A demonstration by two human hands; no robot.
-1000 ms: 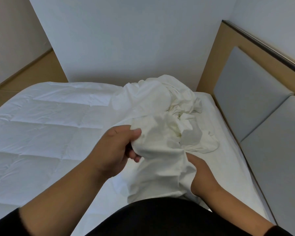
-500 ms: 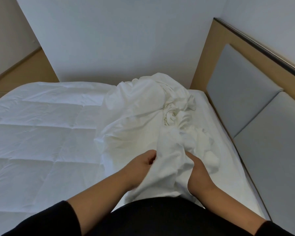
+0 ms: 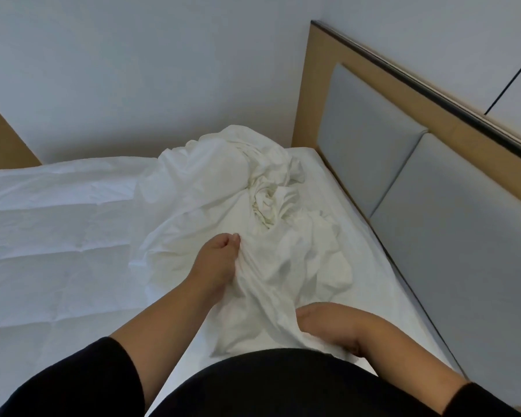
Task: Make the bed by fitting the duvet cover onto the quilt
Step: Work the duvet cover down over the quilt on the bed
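Near headboard (image 3: 403, 164), both hands (image 3: 220, 263) seemingly grip duvet cover (image 3: 223, 188).

One quilt (image 3: 51, 236), one crumpled duvet cover (image 3: 223, 188), two hands, left (image 3: 217, 263) and right (image 3: 328, 329), two grey headboard panels (image 3: 370, 145).

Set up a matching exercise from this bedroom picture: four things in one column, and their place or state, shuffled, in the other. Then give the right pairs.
Things:
1. crumpled white duvet cover
2. flat white quilted quilt
3. grey padded headboard panels
4. left hand

Place or state:
A. upright along the right edge of the bed
B. spread smooth over the left part of the bed
C. bunched in a heap near the far corner
D. gripping a fold of white fabric

Pairs: 1-C, 2-B, 3-A, 4-D
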